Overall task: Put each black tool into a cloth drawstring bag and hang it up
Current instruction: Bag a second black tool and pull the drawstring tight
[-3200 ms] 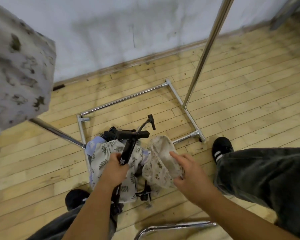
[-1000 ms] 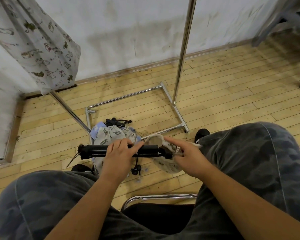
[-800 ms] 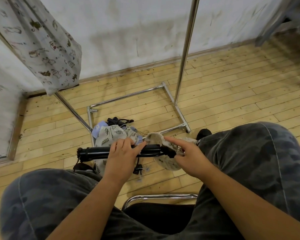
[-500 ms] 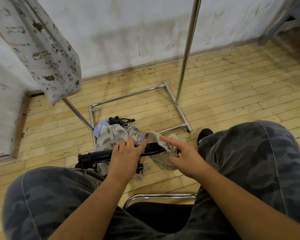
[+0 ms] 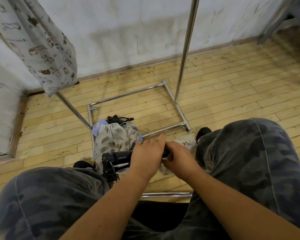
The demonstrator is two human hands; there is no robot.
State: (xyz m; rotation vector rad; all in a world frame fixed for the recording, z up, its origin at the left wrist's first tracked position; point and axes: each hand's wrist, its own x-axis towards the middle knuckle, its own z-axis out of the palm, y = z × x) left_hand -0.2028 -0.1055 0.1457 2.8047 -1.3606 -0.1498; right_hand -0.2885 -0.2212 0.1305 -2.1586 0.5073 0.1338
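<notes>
My left hand (image 5: pixel 148 155) grips a long black tool (image 5: pixel 117 157) that lies level between my knees. Its right end goes into a pale printed drawstring bag (image 5: pixel 186 142), which my right hand (image 5: pixel 177 157) holds at the mouth; most of that bag is hidden behind both hands. On the floor just beyond lies a pile with a leaf-print cloth bag (image 5: pixel 113 140), a blue cloth under it and more black tools (image 5: pixel 117 119) at its far edge.
A chrome garment rack stands ahead, with a base frame (image 5: pixel 177 109) on the wood floor and an upright pole (image 5: pixel 185 45). A printed cloth bag (image 5: pixel 42 47) hangs at upper left. My knees flank the hands; a chair's chrome edge (image 5: pixel 166 194) lies below.
I lifted the tool off the pile and turned it level. Over the last second the tool slid right, further into the bag, and my two hands came together.
</notes>
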